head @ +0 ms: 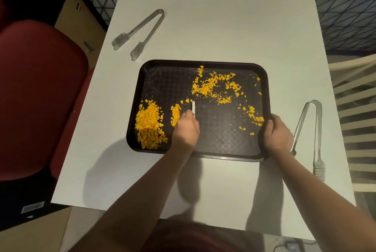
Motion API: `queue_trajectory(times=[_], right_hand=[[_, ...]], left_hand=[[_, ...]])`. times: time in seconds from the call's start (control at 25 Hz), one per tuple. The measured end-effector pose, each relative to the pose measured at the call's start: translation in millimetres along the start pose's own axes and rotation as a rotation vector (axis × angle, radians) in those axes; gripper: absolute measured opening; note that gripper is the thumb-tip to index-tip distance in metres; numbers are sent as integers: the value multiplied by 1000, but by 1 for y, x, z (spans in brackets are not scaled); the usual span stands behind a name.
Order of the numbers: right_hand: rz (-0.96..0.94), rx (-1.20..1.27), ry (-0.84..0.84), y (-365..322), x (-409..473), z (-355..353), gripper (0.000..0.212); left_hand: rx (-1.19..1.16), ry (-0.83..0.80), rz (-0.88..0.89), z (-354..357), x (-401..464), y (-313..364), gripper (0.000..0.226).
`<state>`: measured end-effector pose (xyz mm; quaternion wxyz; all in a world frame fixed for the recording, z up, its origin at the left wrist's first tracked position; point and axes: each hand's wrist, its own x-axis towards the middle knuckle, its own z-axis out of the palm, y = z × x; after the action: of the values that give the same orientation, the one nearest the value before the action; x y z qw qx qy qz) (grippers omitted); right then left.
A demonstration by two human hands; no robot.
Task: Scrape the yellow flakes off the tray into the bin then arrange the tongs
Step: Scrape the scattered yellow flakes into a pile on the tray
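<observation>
Right now the left hand [186, 127] is curled round a small white scraper [193, 108], its blade standing on the floor of the dark tray [223, 142] just right of a short ridge of yellow flakes [149, 123]. The right hand [277, 134] grips the tray's right rim, thumb over the edge, steadying it on the white table [223, 32]. Most flakes lie heaped against the tray's left wall; a looser scatter spreads across the upper middle and trails down toward the right hand. The red bin [40, 99] stands beside the table's left edge, below the tabletop. One pair of clear tongs [140, 32] lies at the far left of the table, a second pair [311, 129] just beyond the right wrist; neither is arranged yet. The main risk, I judge, is spill: the rim is low, so a hard sweep could flick light flakes over the left wall onto the table. Tipping the tray toward the bin with scattered flakes still loose could shed some past its mouth. The right forearm also sits close to the near tongs and might knock them.
</observation>
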<state>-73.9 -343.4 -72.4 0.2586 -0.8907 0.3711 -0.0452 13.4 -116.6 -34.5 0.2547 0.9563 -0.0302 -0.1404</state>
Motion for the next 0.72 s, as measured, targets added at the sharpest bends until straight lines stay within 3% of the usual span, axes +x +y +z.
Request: queue_trajectory(times=[0.12,0.44,0.52,0.64,0.72], right_hand=[[-8,-12,-2,-1,0,0,53],[-13,-17,7,0,0,1,53],[-12,-15,7,-1,-1,1,53],[-16,-9,6,-1,-1,1,53],[-19,-12,6,0,0,1,53]], left_hand=[[-38,-44,-2,9,10,25,20],[-220,2,-387,-12,12,-15,20],[-251,75,-369,-12,11,-10,19],[-87,113,-114,-4,21,13,21],[-98,82,-87,-3,27,25,21]])
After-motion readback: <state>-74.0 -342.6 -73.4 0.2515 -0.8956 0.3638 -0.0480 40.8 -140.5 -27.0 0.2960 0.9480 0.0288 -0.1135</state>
